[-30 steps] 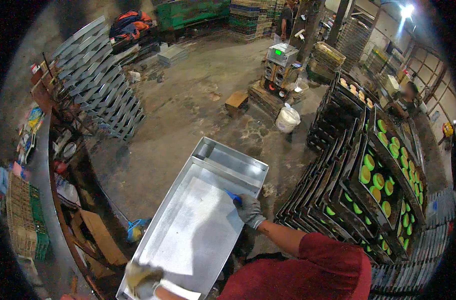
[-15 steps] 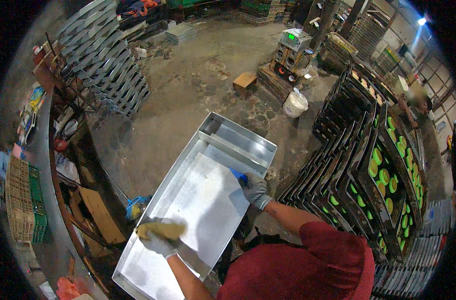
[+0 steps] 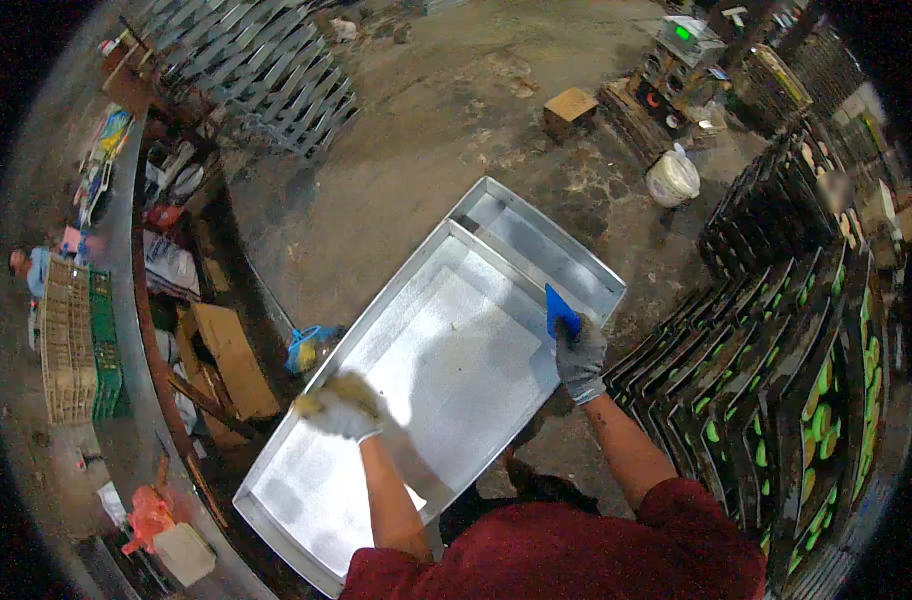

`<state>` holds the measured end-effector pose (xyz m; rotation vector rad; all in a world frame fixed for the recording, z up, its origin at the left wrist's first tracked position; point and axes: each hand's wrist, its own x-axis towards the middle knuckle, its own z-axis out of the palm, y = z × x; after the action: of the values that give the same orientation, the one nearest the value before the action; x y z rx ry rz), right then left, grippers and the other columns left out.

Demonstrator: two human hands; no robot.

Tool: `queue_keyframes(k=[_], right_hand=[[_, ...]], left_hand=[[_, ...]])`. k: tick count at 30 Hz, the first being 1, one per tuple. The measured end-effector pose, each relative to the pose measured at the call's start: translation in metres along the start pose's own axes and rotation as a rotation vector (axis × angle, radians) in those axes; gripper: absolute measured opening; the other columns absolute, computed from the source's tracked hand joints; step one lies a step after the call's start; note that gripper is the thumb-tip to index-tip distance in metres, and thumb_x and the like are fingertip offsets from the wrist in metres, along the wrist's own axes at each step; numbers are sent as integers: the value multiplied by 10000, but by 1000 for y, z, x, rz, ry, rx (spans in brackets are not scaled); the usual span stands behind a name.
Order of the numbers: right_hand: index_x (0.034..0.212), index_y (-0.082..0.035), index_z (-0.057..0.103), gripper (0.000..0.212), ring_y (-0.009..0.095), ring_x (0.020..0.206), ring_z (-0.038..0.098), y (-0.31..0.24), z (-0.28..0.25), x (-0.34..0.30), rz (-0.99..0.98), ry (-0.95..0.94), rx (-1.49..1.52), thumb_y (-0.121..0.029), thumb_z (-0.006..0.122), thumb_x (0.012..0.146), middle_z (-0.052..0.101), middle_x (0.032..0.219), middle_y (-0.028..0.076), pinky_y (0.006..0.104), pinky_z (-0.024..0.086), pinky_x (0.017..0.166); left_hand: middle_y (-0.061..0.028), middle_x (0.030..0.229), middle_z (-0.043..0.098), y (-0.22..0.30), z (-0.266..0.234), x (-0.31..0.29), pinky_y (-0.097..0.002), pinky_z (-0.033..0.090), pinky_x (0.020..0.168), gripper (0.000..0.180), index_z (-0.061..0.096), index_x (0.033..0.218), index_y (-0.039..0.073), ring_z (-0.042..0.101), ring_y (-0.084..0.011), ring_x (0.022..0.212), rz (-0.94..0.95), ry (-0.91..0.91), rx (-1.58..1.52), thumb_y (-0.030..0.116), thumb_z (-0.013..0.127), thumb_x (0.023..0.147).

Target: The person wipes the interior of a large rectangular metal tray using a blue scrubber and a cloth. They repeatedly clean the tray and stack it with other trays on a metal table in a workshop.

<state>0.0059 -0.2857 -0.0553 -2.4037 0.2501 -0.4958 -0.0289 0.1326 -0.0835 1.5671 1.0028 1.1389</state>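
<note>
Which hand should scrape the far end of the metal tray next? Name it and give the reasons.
Right, most likely. The right hand grips the blue scraper at the tray's far right rim. The left hand, gloved and holding no tool, rests over the near left part.

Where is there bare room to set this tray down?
Bare concrete floor lies beyond the metal tray, between the stacked grey racks and the white bucket. Crowded: cluttered shelves on the left, racks of filled trays on the right.
</note>
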Motion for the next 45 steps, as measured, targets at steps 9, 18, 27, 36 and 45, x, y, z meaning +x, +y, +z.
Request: queue_keyframes(k=[9,18,27,36,45], right_hand=[[1018,-45,690,266,411,748,677,-6,-12,4,-66,3,-66,-305,687,963,689,817,194,466,524,679],[1007,-32,687,214,403,740,690,3,-14,7,-129,94,17,-236,712,944,692,815,206,463,527,662],[1037,-30,689,247,404,811,691,12,-3,3,-60,35,-140,-268,680,971,703,888,222,489,528,724],[1057,-31,667,189,173,805,629,-136,167,60,248,-145,726,-132,654,898,689,1026,90,322,524,707],[1335,2,556,402,219,1045,630,-172,193,62,386,-101,987,-74,621,946,650,1257,126,362,529,912]], left_hand=[[-196,1101,675,66,217,-145,-428,499,930,327,619,1152,-9,642,-342,1072,268,-549,32,184,649,889],[-166,1053,725,117,183,-139,-407,536,894,438,688,1167,8,684,-307,972,324,-1712,223,233,739,794],[-123,1185,674,-21,-119,25,-403,562,961,291,606,1232,-6,668,-254,1068,2,-500,-85,160,578,995],[-270,1184,633,26,-48,8,-531,482,928,640,543,1288,-44,602,-437,1059,115,-23,835,335,733,808],[-282,1276,581,9,-71,5,-520,467,985,679,555,1327,-65,568,-435,1136,63,14,958,332,730,805]])
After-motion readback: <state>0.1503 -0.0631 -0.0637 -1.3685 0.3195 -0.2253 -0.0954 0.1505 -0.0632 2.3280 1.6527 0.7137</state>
